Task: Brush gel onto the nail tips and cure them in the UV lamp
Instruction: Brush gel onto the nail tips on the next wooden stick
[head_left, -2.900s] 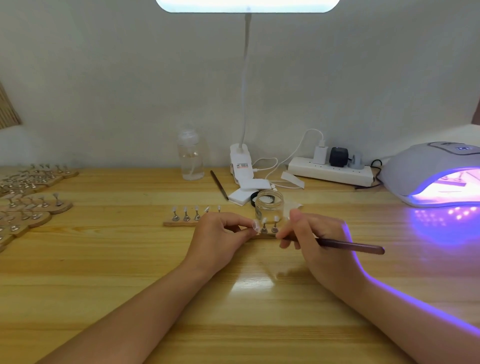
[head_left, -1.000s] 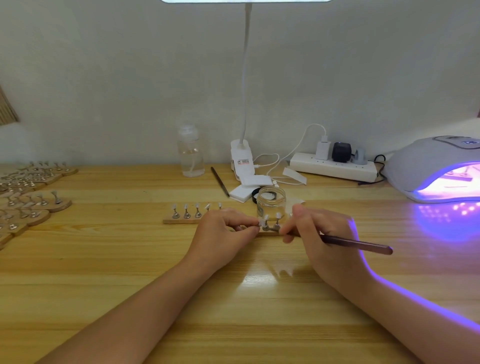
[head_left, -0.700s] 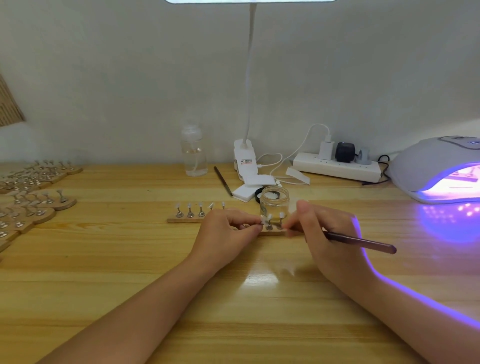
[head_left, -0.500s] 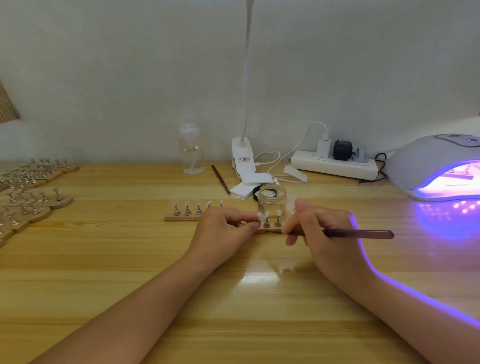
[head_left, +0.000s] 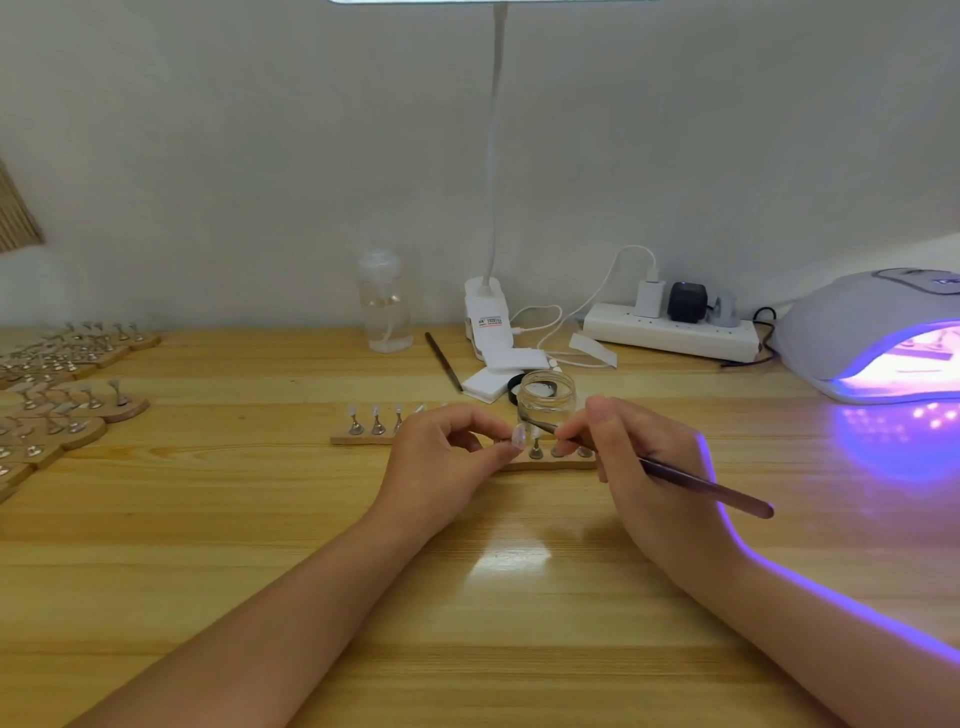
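Note:
A long wooden strip (head_left: 358, 440) lies across the middle of the table with several nail tips standing on small metal stands. My left hand (head_left: 441, 462) pinches one stand and holds its clear nail tip (head_left: 518, 435) up off the strip. My right hand (head_left: 644, 467) grips a dark brush (head_left: 701, 486) like a pen, its bristle end close to that tip. A small clear gel jar (head_left: 546, 399) stands open just behind my fingers. The UV lamp (head_left: 872, 332) glows purple at the right edge, with a strip visible inside it.
More wooden holders with nail stands (head_left: 62, 384) crowd the left edge. At the back stand a clear bottle (head_left: 384, 306), a clip lamp base (head_left: 485, 317), white pads (head_left: 501, 371), a second brush (head_left: 444, 361) and a power strip (head_left: 670, 332) with cables.
The brush handle dipped back down and its tip came in towards the nail tip my left hand holds. My left hand stayed in place.

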